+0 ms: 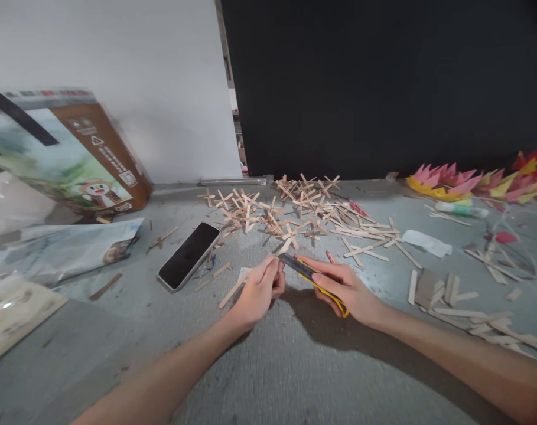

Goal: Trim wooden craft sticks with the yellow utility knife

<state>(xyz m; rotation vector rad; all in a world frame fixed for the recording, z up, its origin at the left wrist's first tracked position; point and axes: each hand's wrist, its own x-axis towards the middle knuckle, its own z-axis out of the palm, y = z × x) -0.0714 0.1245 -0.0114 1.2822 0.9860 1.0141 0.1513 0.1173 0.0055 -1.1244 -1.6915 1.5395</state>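
Observation:
My right hand (341, 288) is wrapped around a yellow and black utility knife (301, 268), which slants up to the left. The knife's front end reaches the fingers of my left hand (262, 286). That hand is closed in a pinch, and what it grips is hidden by the fingers. A pale wooden tip (286, 245) shows just beyond the knife, but I cannot tell whether it is in my fingers or part of the pile. Behind both hands lies a pile of crossed wooden craft sticks (272, 215). One loose stick (229, 293) lies left of my left hand.
A phone (189, 257) lies left of my hands. Further left are a printed bag (91, 159) and plastic packets (73, 248). More sticks (485, 319), a glue tube (461, 209), crumpled white paper (426, 243) and folded paper flowers (448, 182) lie at right. A black panel (383, 88) stands behind.

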